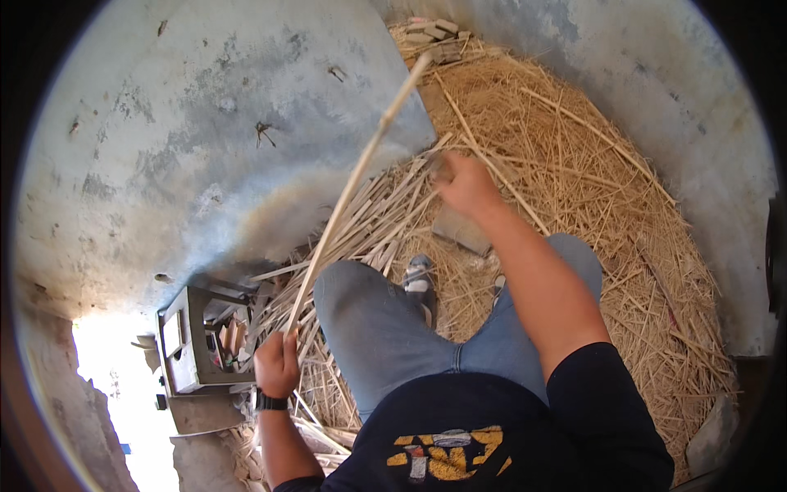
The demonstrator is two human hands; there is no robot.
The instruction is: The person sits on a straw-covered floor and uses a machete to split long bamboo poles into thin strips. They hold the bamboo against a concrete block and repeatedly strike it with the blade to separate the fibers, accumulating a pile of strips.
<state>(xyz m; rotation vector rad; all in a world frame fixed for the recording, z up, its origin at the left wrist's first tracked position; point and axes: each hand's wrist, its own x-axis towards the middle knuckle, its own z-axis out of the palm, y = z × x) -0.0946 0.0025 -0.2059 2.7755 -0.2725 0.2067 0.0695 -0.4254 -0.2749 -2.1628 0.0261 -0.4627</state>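
Straw floor (623,246), stick (348,190), right hand's (469,185) object (441,169) blurred

Scuffed, grey-blotched walls (106,164) curve up around me. A small heap of blocks (429,33) sits at the far end of the straw-like litter (607,180); a boxy frame (185,362) holding odds and ends (234,337) stands near a glaring opening (123,389).
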